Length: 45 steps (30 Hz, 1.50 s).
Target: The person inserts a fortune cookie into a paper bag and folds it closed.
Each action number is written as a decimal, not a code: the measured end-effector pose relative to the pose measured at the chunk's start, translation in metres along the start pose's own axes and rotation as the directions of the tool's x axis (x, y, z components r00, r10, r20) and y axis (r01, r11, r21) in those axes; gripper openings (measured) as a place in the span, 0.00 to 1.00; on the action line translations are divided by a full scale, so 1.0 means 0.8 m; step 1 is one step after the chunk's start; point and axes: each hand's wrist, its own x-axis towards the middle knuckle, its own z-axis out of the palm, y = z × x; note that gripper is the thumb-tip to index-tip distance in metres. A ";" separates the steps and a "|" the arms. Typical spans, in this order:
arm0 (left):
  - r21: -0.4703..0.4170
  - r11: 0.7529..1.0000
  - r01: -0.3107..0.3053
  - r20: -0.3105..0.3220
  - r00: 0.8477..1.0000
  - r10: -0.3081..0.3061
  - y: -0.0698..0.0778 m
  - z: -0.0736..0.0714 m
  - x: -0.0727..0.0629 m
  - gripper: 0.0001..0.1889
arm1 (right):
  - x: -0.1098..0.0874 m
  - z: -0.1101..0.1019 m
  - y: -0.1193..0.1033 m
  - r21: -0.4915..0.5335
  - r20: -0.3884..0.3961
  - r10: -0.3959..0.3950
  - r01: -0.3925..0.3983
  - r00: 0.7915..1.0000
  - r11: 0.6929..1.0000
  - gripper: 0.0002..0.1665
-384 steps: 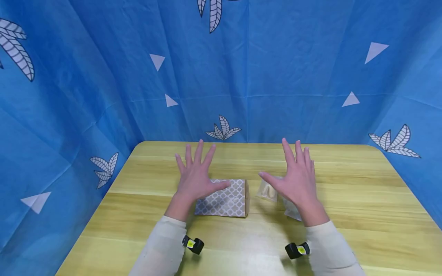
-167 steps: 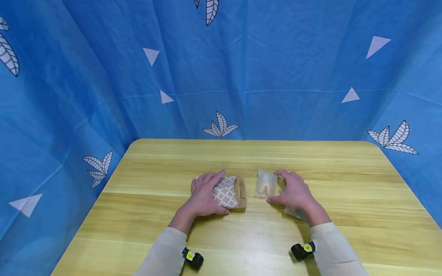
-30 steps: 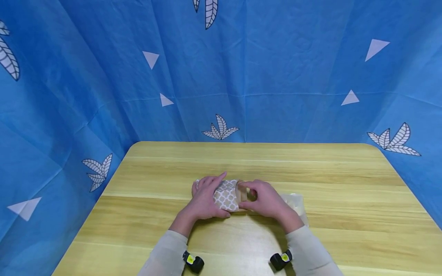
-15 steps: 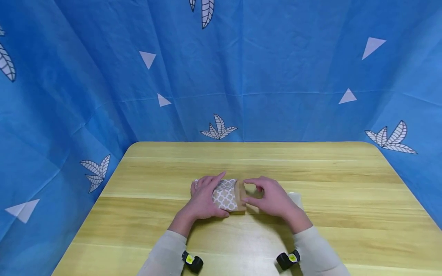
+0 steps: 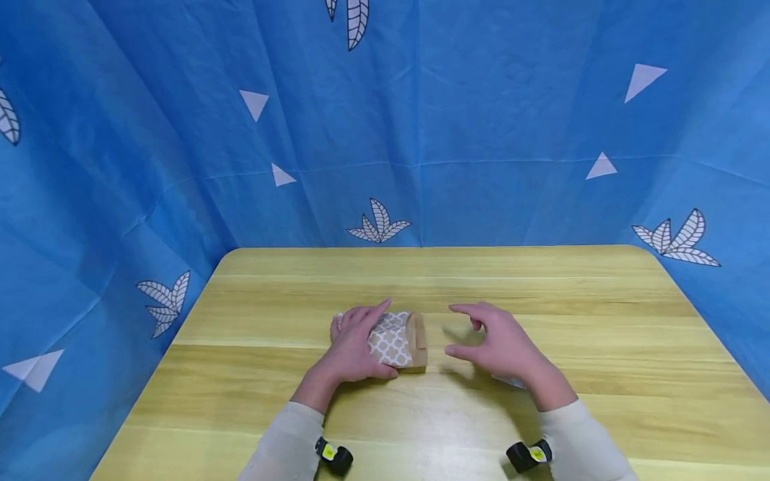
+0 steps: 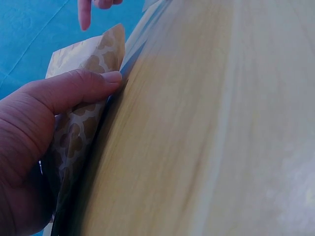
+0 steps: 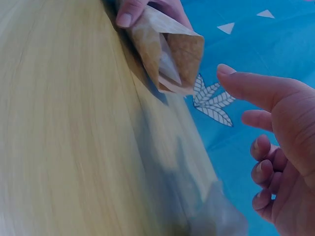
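A tan paper bag with a white lattice print lies on its side on the table. My left hand grips it, with the thumb along the near side. The bag's mouth faces right and gapes; inside it a whitish packet shows. To the right, apart from the bag, my right hand holds nothing, its thumb and forefinger spread and the other fingers loosely curled. Below the right hand lies a clear plastic packet, mostly hidden by that hand in the head view.
The wood-grain table extends to both sides and behind the hands. A blue curtain with leaf and triangle prints hangs at its back and sides. A small black camera is strapped to each wrist.
Earlier, two packets lay right of the bag. The left hand took hold of the bag, the right hand reached its mouth, one packet went inside, and the right hand has since drawn back rightward.
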 end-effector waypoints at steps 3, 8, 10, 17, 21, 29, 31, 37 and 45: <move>-0.002 1.000 0.001 0.000 1.000 -0.001 0.000 0.000 -0.001 0.66 | -0.006 -0.007 0.003 -0.018 -0.009 0.008 -0.008 1.000 1.000 0.47; -0.013 1.000 0.005 0.000 1.000 -0.005 0.000 -0.001 -0.002 0.67 | -0.017 -0.018 0.012 -0.041 -0.020 0.012 -0.013 1.000 0.999 0.49; -0.016 1.000 0.005 0.002 1.000 -0.005 0.000 -0.001 -0.002 0.67 | -0.022 -0.022 0.018 -0.050 -0.023 0.011 -0.013 1.000 0.999 0.50; -0.025 1.000 0.008 -0.001 1.000 -0.008 -0.001 0.000 -0.003 0.67 | -0.040 -0.037 0.034 -0.084 -0.024 0.035 -0.036 0.999 0.996 0.53; -0.020 1.000 0.011 0.001 1.000 -0.011 -0.002 0.000 -0.003 0.67 | -0.048 -0.044 0.040 -0.090 -0.025 0.054 -0.056 0.998 0.994 0.57; -0.015 1.000 0.004 -0.001 1.000 -0.004 -0.001 -0.001 -0.003 0.67 | -0.063 -0.053 0.051 -0.070 0.005 0.086 -0.085 0.996 0.994 0.62; -0.011 1.000 0.005 0.000 1.000 -0.005 -0.001 -0.001 -0.003 0.67 | -0.065 -0.054 0.054 -0.073 0.016 0.089 -0.088 0.996 0.994 0.62; -0.005 1.000 0.001 -0.006 1.000 -0.001 -0.003 0.001 -0.003 0.67 | -0.073 -0.057 0.064 -0.079 0.033 0.080 -0.077 0.996 0.994 0.62; -0.003 1.000 0.001 0.000 1.000 -0.001 -0.002 0.002 -0.001 0.67 | -0.083 -0.057 0.072 -0.063 0.046 0.128 -0.125 0.991 0.990 0.65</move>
